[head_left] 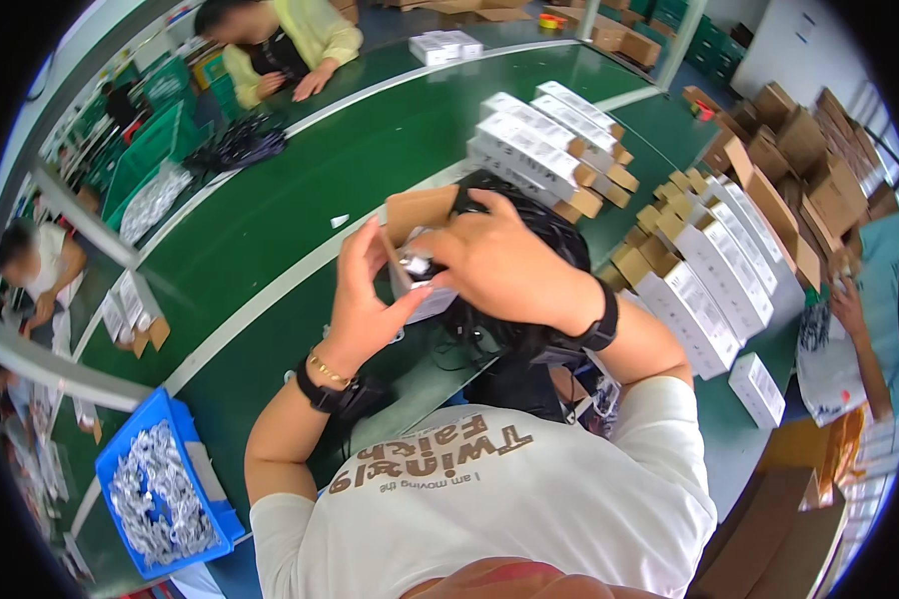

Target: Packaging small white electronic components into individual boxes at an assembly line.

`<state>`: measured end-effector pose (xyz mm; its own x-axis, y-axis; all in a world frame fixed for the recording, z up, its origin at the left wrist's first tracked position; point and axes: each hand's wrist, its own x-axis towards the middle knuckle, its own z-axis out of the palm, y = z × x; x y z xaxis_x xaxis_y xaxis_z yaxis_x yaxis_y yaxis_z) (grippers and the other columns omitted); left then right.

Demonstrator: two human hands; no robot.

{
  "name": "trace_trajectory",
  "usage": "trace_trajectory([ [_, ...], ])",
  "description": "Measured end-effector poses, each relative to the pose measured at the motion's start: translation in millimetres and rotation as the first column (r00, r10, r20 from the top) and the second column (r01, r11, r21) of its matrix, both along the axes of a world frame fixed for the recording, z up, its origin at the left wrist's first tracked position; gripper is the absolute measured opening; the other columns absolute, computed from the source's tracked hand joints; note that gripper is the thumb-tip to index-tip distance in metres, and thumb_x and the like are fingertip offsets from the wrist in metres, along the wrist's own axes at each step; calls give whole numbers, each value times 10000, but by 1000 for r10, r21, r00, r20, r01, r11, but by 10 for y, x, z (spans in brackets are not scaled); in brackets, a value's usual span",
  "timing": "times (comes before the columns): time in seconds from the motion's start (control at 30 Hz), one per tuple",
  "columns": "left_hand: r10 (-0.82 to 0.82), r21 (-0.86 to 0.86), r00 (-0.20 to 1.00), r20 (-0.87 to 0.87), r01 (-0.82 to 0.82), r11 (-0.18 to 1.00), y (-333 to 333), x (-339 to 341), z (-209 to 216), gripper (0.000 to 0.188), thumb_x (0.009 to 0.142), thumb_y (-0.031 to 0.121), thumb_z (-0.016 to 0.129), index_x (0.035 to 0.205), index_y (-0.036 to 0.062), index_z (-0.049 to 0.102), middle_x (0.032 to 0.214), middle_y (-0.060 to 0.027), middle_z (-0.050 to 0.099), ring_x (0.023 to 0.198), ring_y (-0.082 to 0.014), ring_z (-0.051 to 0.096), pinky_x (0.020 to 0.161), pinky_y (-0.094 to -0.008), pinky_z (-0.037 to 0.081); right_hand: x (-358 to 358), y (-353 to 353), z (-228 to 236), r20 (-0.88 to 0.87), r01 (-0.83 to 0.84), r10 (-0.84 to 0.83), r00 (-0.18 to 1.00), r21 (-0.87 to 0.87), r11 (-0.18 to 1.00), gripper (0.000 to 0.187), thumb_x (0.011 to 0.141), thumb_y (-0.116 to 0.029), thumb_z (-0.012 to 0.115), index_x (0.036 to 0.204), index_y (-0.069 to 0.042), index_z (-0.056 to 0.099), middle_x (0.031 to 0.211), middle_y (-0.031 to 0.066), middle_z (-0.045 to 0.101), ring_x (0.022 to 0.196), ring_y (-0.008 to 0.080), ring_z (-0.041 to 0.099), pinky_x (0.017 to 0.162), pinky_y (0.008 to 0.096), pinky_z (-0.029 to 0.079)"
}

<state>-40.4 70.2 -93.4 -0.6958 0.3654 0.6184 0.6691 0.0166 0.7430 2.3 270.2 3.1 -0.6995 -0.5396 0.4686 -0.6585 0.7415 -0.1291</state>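
Observation:
Right in front of me is a small open box [420, 212], white outside and brown inside, with its flap raised. My left hand [355, 299] grips its near left side, thumb at the opening and fingers along the wall. My right hand [509, 265] is over the opening, its fingers bent down into the box. Beside those fingertips a small white and dark item [418, 266] shows inside; its kind is mostly hidden. A pile of black, bagged-looking items [557, 232] lies behind my right hand.
Stacked white cartons with open brown flaps [529, 150] stand ahead, and more cartons [714, 290] to the right. A blue bin [185, 439] of bundled grey-white cables is at lower left. A green conveyor belt [370, 140] curves beyond. Co-workers sit across, left and right.

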Motion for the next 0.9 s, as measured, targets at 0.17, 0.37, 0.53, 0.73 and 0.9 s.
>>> trace_trajectory([
  [0.17,60,-147,984,-167,-85,985,41,148,74,918,690,12,783,1429,23,239,1306,-164,359,1202,-306,470,1023,-408,407,151,68,99,157,-41,12,987,180,983,338,788,-360,681,989,-98,607,770,92,612,832,291,616,1018,576,299],
  [0.37,86,-128,986,-144,-104,986,152,98,79,920,686,-2,772,1430,19,232,1294,-174,372,1179,-315,477,1017,-408,410,235,187,-51,52,-59,51,997,151,987,365,805,-439,657,907,-90,620,704,93,610,816,306,623,1031,602,263],
  [0.53,65,-204,969,-240,-115,972,246,181,122,916,689,-21,758,1434,20,225,1290,-174,385,1175,-308,477,1000,-406,419,235,172,-82,185,-89,30,982,320,943,355,817,-423,652,925,-87,615,708,96,610,812,314,623,1030,605,256],
  [0.73,113,-143,979,-171,-138,980,243,29,154,920,695,-15,760,1436,17,216,1277,-168,407,1171,-297,478,992,-400,419,328,222,-8,-81,119,-113,990,74,990,507,787,-324,712,1180,-59,529,1054,143,615,1040,309,573,1034,558,280],
  [0.9,103,292,985,136,-139,946,323,156,441,882,705,14,767,1421,7,252,1300,-181,412,1172,-296,484,992,-391,415,432,91,-435,15,169,-184,983,-476,863,872,741,-242,774,1425,-16,283,1318,171,495,1254,313,449,1073,465,296],
])
